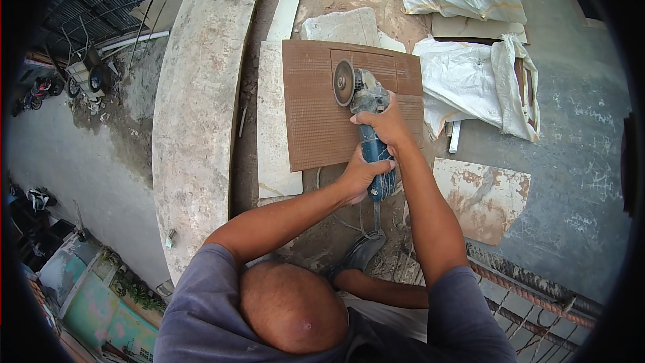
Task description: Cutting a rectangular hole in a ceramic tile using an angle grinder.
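Both my hands hold a blue angle grinder (371, 140) coated with pale dust. My right hand (390, 123) wraps round it just behind the metal gear head. Lower down, my left hand (363, 176) grips the rear of the body. The round cutting disc (344, 83) stands on edge at the left of the head, over a brown ribbed tile (312, 111). A rectangular line marks the tile's upper part. Whether the disc touches the tile or spins, I cannot tell. From the grinder's rear end the cord (377, 215) runs down toward my shoe (363, 250).
Pale slabs (272, 131) lie under and beside the tile. White sacks (463, 81) rest at the right, above a stained broken tile (480, 195). A long concrete ledge (198, 107) runs along the left, with a drop beyond it. Rusty reinforcing bars (537, 296) lie at the lower right.
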A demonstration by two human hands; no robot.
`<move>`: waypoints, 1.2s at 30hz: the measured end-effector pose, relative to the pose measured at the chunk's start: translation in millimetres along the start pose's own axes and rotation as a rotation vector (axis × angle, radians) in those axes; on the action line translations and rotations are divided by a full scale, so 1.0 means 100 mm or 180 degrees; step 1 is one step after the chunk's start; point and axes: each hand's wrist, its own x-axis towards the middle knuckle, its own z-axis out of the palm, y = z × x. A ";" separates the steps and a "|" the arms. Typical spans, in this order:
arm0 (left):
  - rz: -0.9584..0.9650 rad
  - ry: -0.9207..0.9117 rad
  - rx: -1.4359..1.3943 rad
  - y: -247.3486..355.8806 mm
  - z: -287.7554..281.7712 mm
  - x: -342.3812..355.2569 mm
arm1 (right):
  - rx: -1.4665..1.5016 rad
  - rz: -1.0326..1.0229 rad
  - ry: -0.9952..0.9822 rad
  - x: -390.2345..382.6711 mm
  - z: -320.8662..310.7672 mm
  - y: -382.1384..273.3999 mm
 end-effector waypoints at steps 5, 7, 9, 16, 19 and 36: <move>0.0015 -0.0075 -0.0138 0.00 0.04 0.01 | -0.0076 -0.0022 0.0020 -0.01 -0.02 -0.04; 0.0020 -0.0006 -0.0151 0.00 0.05 0.01 | -0.0131 0.0001 0.0059 -0.02 -0.01 -0.08; 0.0030 -0.0042 -0.0171 0.01 0.05 0.02 | -0.0192 0.0132 0.0080 -0.03 0.00 -0.12; 0.0030 -0.0080 -0.0239 0.01 0.07 0.04 | -0.0252 0.0194 -0.0004 -0.01 -0.03 -0.15; 0.0042 -0.0028 -0.0256 0.02 0.09 0.02 | -0.0326 0.0172 0.0037 0.02 -0.03 -0.11; 0.0014 0.0048 -0.0308 0.12 0.12 0.01 | -0.0406 0.0399 -0.0036 0.02 -0.01 -0.28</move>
